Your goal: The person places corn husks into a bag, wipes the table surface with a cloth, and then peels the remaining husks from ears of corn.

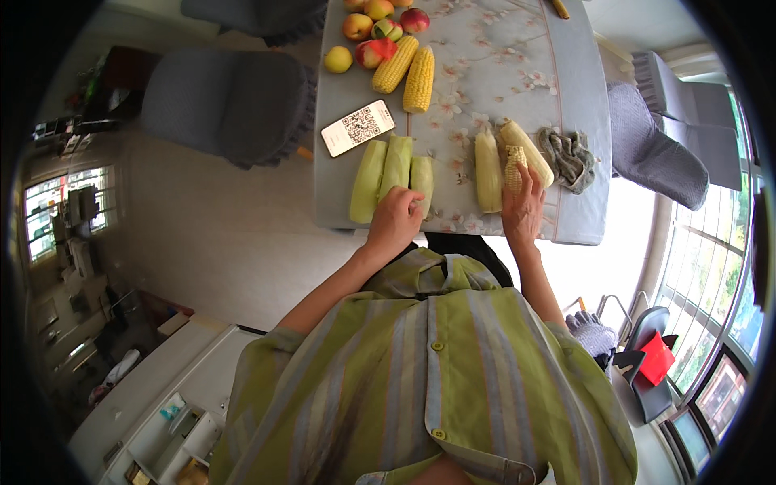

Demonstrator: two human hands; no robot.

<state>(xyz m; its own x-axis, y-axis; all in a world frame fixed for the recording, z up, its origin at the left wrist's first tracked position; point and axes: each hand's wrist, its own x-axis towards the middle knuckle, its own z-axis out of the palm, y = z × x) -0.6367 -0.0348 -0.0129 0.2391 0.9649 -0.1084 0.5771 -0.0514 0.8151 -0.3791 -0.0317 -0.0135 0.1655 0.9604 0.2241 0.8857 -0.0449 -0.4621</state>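
Observation:
My left hand (397,215), its fingers curled, is over the near ends of three pale green peeled vegetable pieces, perhaps luffa or celtuce: a left one (368,182), a middle one (397,160) and a shorter right one (422,176). Whether it grips any of them is hidden. With its fingers around the lower end, my right hand (524,206) holds a short pale corn cob (515,160). This cob lies between two pale ears of corn, a left one (487,173) and a slanted right one (522,139).
A floral cloth covers the table (461,103). Two yellow corn cobs (418,79) lie further off beside several apples or similar fruits (357,27). A phone (357,127) shows a printed-type code. Grey knitted gloves (568,159) are at right. Covered chairs (230,103) flank the table.

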